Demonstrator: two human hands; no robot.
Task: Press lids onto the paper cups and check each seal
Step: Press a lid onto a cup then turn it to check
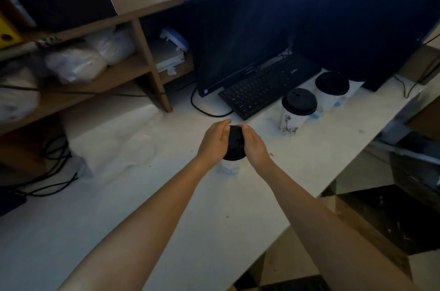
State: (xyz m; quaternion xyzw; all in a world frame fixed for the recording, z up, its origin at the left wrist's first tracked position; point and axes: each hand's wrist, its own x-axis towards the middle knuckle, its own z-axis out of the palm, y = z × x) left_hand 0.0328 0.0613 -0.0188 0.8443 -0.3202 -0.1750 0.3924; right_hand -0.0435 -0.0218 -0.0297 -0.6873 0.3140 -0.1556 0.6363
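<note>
A white paper cup (230, 166) stands on the white counter (166, 195) in front of me, with a black lid (235, 144) on its top. My left hand (213, 141) cups the lid's left side and my right hand (253, 145) cups its right side, both pressing against the rim. Most of the cup's wall is hidden below my hands. Two more white paper cups, each topped with a black lid, stand to the right: the nearer cup (294, 115) and the farther cup (329, 94).
A black keyboard (266, 85) and a dark monitor (240, 40) sit behind the cups. A wooden shelf unit (142, 64) with plastic bags fills the left. Black cables (57, 171) trail at the left. The counter's right edge (309, 209) drops to a tiled floor.
</note>
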